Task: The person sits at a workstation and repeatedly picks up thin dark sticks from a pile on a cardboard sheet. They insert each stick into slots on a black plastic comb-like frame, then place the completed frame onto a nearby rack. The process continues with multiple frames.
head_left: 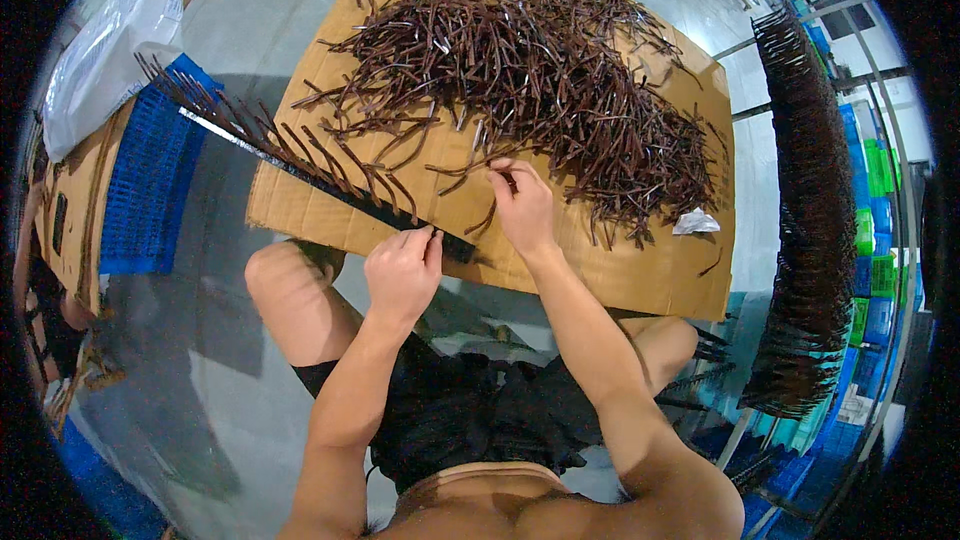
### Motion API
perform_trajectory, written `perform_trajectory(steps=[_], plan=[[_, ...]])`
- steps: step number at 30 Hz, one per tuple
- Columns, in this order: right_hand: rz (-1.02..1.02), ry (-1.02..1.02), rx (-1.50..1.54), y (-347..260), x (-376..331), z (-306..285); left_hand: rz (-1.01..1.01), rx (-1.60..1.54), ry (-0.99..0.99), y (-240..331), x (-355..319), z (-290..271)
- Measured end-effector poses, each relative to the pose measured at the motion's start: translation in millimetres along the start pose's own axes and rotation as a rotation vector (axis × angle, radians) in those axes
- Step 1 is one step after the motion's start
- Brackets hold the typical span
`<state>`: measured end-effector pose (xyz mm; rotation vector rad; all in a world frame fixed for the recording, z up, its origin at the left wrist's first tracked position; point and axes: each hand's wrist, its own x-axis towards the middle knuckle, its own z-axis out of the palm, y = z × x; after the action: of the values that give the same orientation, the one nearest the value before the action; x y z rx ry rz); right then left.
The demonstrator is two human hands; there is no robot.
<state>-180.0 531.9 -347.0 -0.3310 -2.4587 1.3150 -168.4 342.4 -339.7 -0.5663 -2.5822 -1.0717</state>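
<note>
My left hand [404, 268] is closed, its thumb and fingertips pinched at the near end of a long dark bar [335, 192]. Several thin brown strips [318, 155] stand in a row along that bar, slanting up and away from it. The bar's far left end has a silvery edge. My right hand [523, 205] is closed in a pinch at the near edge of a big heap of loose brown strips [520, 60]. A thin strip [456, 171] runs to its fingertips, which partly hide the end.
The heap lies on a brown cardboard sheet [690, 280] in front of my legs. A scrap of white paper [696, 222] is at its right. A tall rack of dark strips [800, 230] stands at the right. At the left are a blue crate [155, 180] and a white plastic bag [115, 50].
</note>
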Motion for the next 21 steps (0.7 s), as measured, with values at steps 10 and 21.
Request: perform_trajectory(steps=[10,21], plan=[[0.106,-0.178,0.377,-46,-54,19,0.039,-0.011,-0.068,-7,-1,-5],[-0.013,-0.118,0.286,-52,-59,25,0.03,-0.009,-0.086,-7,-2,-3]])
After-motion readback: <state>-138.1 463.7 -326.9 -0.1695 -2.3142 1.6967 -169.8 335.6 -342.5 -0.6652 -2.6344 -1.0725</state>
